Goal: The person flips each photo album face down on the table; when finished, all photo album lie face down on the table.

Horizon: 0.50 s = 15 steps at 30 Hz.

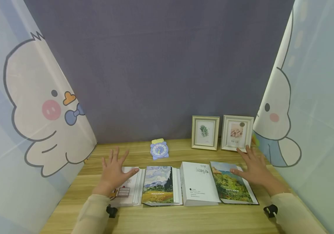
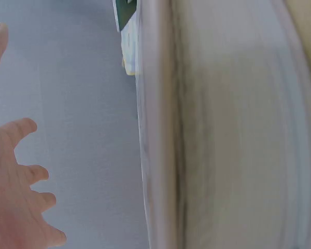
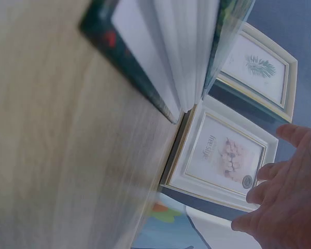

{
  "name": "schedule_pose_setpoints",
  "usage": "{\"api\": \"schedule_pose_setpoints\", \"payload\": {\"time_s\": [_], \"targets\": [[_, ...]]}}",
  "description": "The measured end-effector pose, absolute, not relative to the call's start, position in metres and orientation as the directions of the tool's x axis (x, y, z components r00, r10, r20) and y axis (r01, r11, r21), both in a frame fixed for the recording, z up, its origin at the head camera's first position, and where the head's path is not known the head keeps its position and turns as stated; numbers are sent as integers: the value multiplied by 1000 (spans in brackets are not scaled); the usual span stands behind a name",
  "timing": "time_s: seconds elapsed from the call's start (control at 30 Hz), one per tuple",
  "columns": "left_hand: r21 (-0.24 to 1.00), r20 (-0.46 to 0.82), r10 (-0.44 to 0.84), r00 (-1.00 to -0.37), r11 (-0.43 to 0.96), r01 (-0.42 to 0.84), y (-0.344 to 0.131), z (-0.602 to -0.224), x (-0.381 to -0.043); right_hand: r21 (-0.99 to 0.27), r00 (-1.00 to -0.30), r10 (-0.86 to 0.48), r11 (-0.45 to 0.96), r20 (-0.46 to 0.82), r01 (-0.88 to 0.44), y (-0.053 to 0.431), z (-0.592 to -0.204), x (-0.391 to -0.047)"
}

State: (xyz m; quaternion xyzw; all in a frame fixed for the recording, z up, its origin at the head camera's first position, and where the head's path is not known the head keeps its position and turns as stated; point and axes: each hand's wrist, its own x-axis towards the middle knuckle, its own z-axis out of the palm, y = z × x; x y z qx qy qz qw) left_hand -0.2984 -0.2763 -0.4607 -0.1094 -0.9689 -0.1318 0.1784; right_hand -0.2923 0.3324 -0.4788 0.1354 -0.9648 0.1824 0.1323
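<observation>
My left hand (image 1: pixel 114 174) is spread above the leftmost photo album (image 1: pixel 123 191), which has a pale cover with a small furniture drawing. Fingers fanned, my right hand (image 1: pixel 254 167) hovers over the upper right of a landscape-painted album (image 1: pixel 231 185). Neither hand holds anything. Between them lie a second painted album (image 1: pixel 158 185) with a cypress scene and a thick white album (image 1: pixel 200 183) with Chinese lettering. In the left wrist view, thick page edges (image 2: pixel 238 135) fill the right side. The right wrist view shows album pages (image 3: pixel 171 46) slightly fanned.
A blue clock-shaped item (image 1: pixel 159 150) sits behind the albums. Two picture frames stand at the back right, one with a green leaf (image 1: pixel 205 132), the other with a pinkish print (image 1: pixel 237 132). Cartoon-printed curtains (image 1: pixel 38 97) flank the wooden table (image 1: pixel 155 219); a grey cloth (image 1: pixel 155 71) hangs behind.
</observation>
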Motion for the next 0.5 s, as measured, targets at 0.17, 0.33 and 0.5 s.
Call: {"api": "schedule_pose_setpoints", "payload": {"time_s": [0.17,0.33,0.5], "targets": [[248,395,167,-903,927,280,-268,-465,-295,-346,-927,-218,881,307,-322,330,-479,-285],[281,403,162,-901,915,291,-256,-470,-293,-370,-926,-233,866,297,-336,328,-478,-276],[310,428,169,-888,895,321,-241,-470,-288,-380,-925,-232,860,302,-340,329,-481,-271]]}}
